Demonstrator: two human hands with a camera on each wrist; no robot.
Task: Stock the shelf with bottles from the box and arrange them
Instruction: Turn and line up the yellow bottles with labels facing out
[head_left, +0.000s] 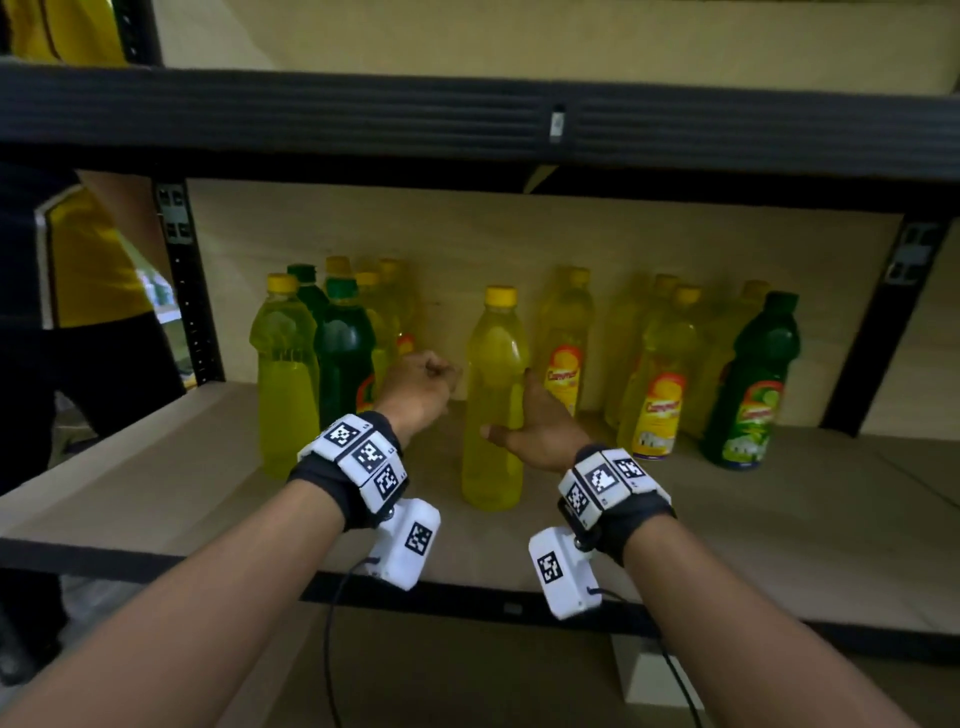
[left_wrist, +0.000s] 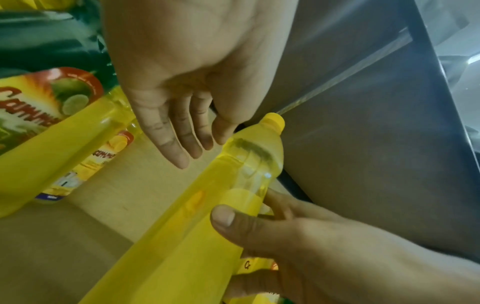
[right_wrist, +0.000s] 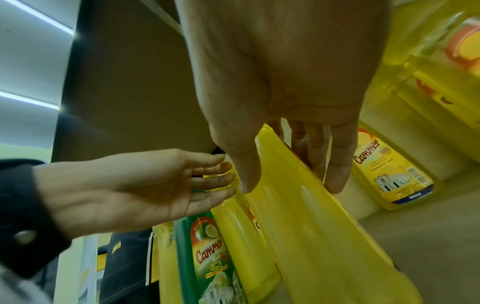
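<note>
On the shelf board (head_left: 156, 467), the yellow bottle (head_left: 493, 405) stands upright between both hands. The right hand (head_left: 540, 426) grips its side, thumb in front. The left hand (head_left: 415, 389), fingers relaxed and empty, hovers just beside it.

Both forearms are bare, each with a black wrist strap (head_left: 322, 491) carrying white blocks (head_left: 363, 457) printed with black-and-white square tags. A white camera unit (head_left: 563, 571) hangs under each wrist, thin black cable (head_left: 332, 623) trailing off.
</note>
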